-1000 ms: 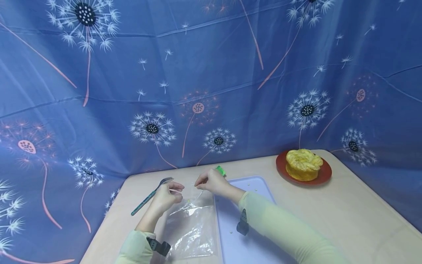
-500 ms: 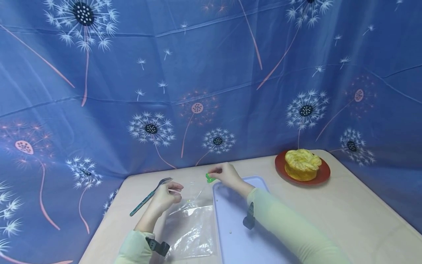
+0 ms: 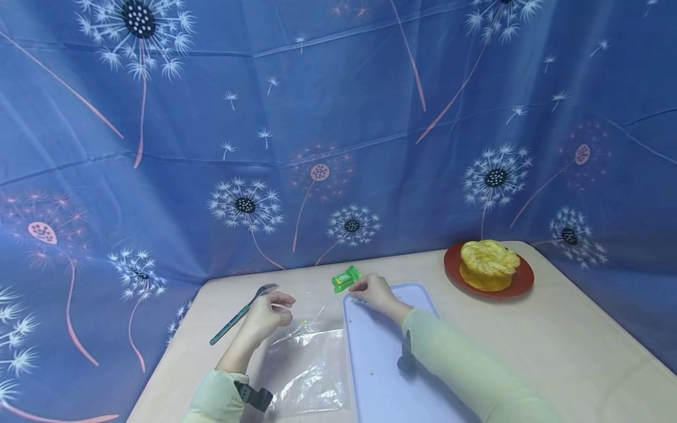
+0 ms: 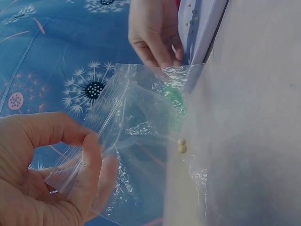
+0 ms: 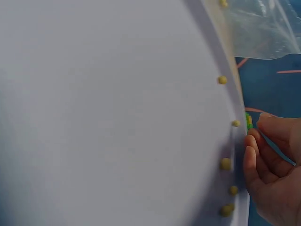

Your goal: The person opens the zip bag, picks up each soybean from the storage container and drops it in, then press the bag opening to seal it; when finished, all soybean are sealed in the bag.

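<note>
My left hand (image 3: 264, 317) pinches the top edge of a clear zip bag (image 3: 312, 376). The bag lies on the table, its mouth end lifted. In the left wrist view two small round yellowish beans (image 4: 182, 146) show in or behind the bag. My right hand (image 3: 374, 292) is over the far left corner of a pale lilac tray (image 3: 386, 364). Several such beans (image 5: 225, 164) lie along the tray's rim in the right wrist view, close to the right fingers. Those fingers are loosely bent, and I see nothing between them.
A small green packet (image 3: 346, 278) lies behind the tray, beside the right hand. Left of the left hand is a fork with a dark green handle (image 3: 230, 326). At the back right a round yellow bread (image 3: 488, 267) sits on a red-brown plate (image 3: 523, 282). A blue curtain (image 3: 317, 117) hangs behind.
My right hand has moved from the bag's mouth, past the green packet, rightward to the tray's far corner. The packet shows fully now. My left hand still holds the bag.
</note>
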A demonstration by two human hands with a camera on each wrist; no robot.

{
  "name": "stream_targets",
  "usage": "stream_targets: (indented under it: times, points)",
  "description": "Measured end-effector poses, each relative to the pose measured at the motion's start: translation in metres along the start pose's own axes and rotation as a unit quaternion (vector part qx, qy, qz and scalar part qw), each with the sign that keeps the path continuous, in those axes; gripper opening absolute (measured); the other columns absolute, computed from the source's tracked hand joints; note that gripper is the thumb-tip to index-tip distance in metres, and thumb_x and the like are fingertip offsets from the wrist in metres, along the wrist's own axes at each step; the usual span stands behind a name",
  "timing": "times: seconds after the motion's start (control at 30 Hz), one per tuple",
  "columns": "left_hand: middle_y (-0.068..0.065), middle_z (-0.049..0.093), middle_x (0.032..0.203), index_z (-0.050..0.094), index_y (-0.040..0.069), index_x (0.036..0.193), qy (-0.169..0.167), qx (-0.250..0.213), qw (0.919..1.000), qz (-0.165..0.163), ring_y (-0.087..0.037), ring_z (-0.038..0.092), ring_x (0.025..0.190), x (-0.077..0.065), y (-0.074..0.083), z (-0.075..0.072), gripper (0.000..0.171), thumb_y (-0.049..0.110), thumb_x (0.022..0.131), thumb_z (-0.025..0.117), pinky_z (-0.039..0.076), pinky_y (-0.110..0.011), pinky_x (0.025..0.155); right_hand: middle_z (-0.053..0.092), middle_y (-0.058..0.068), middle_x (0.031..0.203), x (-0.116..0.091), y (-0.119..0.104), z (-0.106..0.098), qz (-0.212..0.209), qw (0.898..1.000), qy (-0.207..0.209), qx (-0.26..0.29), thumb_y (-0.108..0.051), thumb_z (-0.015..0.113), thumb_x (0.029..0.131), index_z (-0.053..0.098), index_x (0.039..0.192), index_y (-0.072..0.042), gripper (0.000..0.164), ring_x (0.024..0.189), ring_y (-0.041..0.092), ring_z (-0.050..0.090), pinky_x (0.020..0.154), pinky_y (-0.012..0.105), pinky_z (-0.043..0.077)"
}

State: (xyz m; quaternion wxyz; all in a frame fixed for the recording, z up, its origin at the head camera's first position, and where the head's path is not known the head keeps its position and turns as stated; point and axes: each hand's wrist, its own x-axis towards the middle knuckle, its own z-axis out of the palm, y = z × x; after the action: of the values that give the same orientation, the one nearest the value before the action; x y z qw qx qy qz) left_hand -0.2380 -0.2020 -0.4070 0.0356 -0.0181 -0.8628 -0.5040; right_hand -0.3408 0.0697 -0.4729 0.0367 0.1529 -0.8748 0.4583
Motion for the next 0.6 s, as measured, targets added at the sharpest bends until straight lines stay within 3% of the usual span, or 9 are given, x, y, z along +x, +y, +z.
stream_targets:
  times: [0.3,0.6]
  points:
    - [-0.008,0.070,0.099,0.073,0.000,0.108,-0.006,0.005,1.0000,-0.002,-0.020,0.067,0.083,0.002,-0.001,0.001,0.040,-0.008,0.070,0.063,0.061,-0.035,0.071,0.077,0.004,0.090,-0.002,0.003,0.011,-0.012,1.000,-0.005,-0.011,-0.001,0.078,0.083,0.079,0.091,-0.006,0.010,0.090,0.024,0.071,0.091,0.042,0.055]
    - [-0.006,0.069,0.092,0.073,0.000,0.106,0.000,0.005,1.0000,0.007,-0.019,0.065,0.078,-0.001,0.000,0.001,0.041,-0.009,0.067,0.064,0.060,-0.034,0.069,0.076,0.003,0.087,-0.002,0.003,0.019,-0.017,0.999,0.003,-0.041,0.004,0.078,0.080,0.078,0.087,-0.006,0.012,0.092,0.026,0.070,0.092,0.044,0.054]
